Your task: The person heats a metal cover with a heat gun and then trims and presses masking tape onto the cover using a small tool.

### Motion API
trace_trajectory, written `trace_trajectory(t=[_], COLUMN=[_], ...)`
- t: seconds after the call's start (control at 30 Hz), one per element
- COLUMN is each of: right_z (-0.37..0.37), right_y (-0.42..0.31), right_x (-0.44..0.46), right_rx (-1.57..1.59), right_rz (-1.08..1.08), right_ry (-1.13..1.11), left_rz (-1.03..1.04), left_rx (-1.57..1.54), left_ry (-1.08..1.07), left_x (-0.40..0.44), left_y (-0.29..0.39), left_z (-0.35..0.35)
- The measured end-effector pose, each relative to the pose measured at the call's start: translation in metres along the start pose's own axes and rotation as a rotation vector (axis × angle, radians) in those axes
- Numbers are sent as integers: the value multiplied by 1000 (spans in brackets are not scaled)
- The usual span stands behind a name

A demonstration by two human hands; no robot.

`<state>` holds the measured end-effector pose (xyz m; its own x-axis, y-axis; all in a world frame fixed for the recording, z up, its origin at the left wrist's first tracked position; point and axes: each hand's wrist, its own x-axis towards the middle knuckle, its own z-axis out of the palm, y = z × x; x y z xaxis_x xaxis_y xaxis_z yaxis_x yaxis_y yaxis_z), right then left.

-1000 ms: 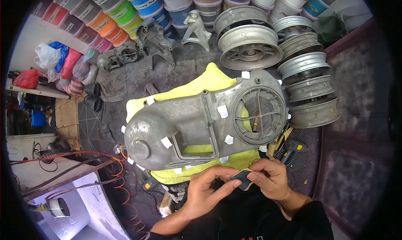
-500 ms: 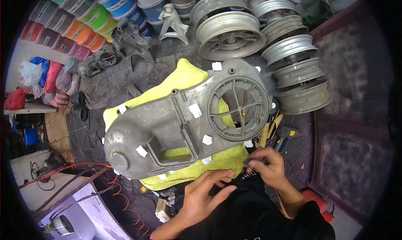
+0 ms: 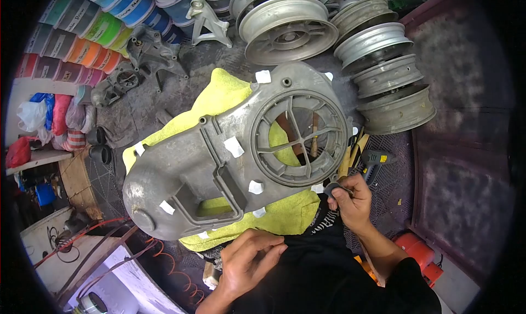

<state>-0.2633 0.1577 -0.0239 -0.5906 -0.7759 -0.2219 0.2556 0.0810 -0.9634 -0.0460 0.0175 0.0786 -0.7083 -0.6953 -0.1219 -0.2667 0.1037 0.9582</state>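
A large grey metal engine cover [image 3: 178, 141] lies on a yellow towel [image 3: 219, 92], with several white patches [image 3: 234, 147] stuck on it. Its round end has a spoked opening, and beside the lower end is a rectangular recess. My right hand [image 3: 353, 204] pinches a small dark grey piece [image 3: 332, 190] that looks like folded sandpaper, close to the cover's lower right rim. My left hand [image 3: 249, 259] hovers above my lap near the towel's front edge. Its fingers are loosely curled towards the thumb, and nothing shows between them.
Stacked wheel rims [image 3: 378, 67] stand behind and to the right. Labelled tubs [image 3: 131, 10] line the back left. A grey heat gun [image 3: 374, 163] lies right of the cover. At lower left an orange coiled hose [image 3: 174, 275] hangs beside a white-topped surface.
My view has shifted, so the cover sits further left and higher. My right hand has brought the grey piece up beside the cover's rim. My left hand's fingers have drawn closer to the thumb.
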Motion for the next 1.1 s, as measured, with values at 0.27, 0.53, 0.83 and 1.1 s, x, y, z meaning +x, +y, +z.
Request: trace_trajectory(t=[0.27, 0.53, 0.83, 1.1], right_z=[-3, 14, 37, 87], right_y=[-6, -51, -56, -82], right_x=[2, -4, -4, 11], right_rx=[-273, -173, -452, -779], right_rz=[-49, -125, -330, -675], right_ry=[-43, -445, -532, -668], left_rz=[23, 22, 17, -130], left_rx=[0, -110, -190, -329], left_ry=[-11, -113, -29, 132], left_x=[4, 18, 9, -15], left_y=[-1, 2, -12, -21], left_z=[-6, 6, 6, -10])
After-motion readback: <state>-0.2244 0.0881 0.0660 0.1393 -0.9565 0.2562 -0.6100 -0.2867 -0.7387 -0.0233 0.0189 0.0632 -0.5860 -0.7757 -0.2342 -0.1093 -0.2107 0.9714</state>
